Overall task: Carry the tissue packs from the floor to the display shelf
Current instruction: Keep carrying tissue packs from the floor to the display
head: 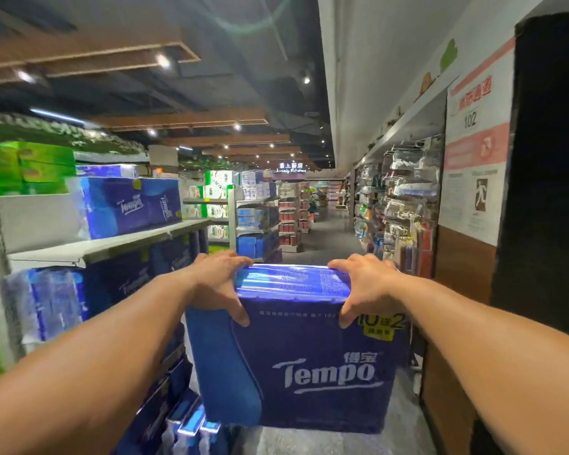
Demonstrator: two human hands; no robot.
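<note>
One blue tissue pack (296, 356) held aloft; left hand (219, 284), right hand (363, 284) each clamping top corner. Two similar packs, roughly, on shelf (112, 246), blurred.

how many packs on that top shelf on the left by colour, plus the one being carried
Blue Tempo packs on the top shelf: 1, with more possibly behind
Green packs on the top shelf: 1 stack, too blurred to split
Blue pack carried in the left hand and right hand: 1
Total: 3 countable items
</note>
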